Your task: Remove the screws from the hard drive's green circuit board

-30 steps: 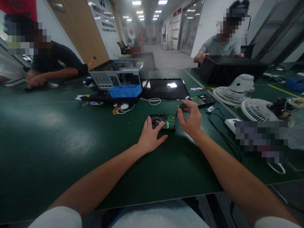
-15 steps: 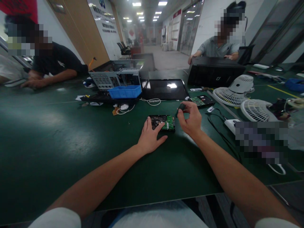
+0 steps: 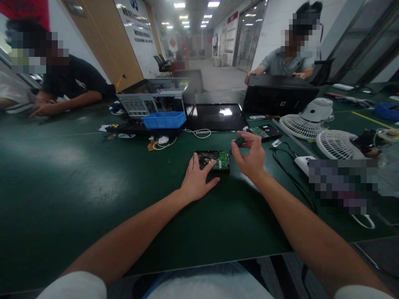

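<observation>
A hard drive (image 3: 218, 159) lies on the green table (image 3: 93, 187) with its green circuit board facing up. My left hand (image 3: 197, 179) rests on its near left corner, fingers spread flat. My right hand (image 3: 249, 157) hovers just right of the drive, with thumb and fingers pinched round the dark handle of a small screwdriver (image 3: 238, 142) whose tip points down toward the drive's right edge.
Behind the drive stand a blue tray (image 3: 164, 119), an open computer case (image 3: 149, 99) and a black panel (image 3: 216, 116). A second circuit board (image 3: 264, 132) lies at right, near two white fans (image 3: 311, 120) and black cables (image 3: 286, 166). Two other people sit at the far side.
My right hand has turned the screwdriver slightly and stays over the drive. The person at the far right has slid the black case leftward. My left hand has not moved.
</observation>
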A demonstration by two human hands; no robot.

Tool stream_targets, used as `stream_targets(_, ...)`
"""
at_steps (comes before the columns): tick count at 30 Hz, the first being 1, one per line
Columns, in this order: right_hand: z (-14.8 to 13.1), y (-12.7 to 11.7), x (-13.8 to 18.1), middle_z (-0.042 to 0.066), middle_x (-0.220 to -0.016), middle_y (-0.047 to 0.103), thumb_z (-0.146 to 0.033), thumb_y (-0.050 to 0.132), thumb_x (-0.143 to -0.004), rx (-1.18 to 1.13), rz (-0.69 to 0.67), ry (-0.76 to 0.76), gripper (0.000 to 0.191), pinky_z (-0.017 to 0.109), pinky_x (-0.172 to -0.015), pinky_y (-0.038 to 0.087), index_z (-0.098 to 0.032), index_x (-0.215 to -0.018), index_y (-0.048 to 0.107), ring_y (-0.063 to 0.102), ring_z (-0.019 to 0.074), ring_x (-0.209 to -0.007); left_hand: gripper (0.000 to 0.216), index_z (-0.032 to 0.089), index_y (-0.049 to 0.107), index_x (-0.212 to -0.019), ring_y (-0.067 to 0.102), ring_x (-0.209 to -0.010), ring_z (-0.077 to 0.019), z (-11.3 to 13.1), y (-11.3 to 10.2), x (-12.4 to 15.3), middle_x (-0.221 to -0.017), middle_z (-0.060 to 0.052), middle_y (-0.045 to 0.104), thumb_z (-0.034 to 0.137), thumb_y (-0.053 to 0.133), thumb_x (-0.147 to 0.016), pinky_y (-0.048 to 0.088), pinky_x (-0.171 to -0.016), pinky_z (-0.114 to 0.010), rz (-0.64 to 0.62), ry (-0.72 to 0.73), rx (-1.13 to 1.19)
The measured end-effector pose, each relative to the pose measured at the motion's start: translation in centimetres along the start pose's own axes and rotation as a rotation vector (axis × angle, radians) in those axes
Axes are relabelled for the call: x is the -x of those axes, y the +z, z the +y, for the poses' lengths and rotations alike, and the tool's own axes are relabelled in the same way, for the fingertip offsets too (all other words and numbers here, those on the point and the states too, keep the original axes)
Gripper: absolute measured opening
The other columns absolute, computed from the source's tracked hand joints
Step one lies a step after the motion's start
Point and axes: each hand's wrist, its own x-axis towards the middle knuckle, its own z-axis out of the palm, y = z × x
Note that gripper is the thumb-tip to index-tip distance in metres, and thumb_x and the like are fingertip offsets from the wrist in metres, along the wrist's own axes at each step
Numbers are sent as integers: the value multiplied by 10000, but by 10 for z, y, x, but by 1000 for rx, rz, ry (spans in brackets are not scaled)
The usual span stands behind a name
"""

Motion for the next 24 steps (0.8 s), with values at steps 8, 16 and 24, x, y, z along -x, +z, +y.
stream_targets(8, 3, 1, 4, 85, -1135, 688, -287, 639, -948, 51, -25, -9, 388, 409, -759, 639, -255, -1314, 513, 718, 211, -851, 714, 410, 397, -1588, 19, -1589, -487, 1, -2, 0, -1763, -69, -59, 663, 578, -946, 291, -1208, -643, -9, -2, 3)
stream_targets(16, 3, -1, 1, 108, -1192, 643, -271, 615, -957, 52, -43, -36, 367, 409, -758, 638, -253, -1315, 536, 694, 238, -973, 716, 398, 416, -1582, 25, -1591, -478, -1, 1, -1, -1765, -64, -42, 667, 583, -939, 277, -1214, -644, 4, 6, 0)
stream_targets(24, 4, 1, -1, 150, -1363, 626, -276, 630, -961, -21, -5, -45, 348, 395, -745, 652, -243, -1281, 498, 706, 250, -1083, 711, 385, 420, -1582, 21, -1591, -474, -1, 2, 0, -1763, -65, -57, 650, 588, -944, 259, -1227, -621, 13, 5, -2)
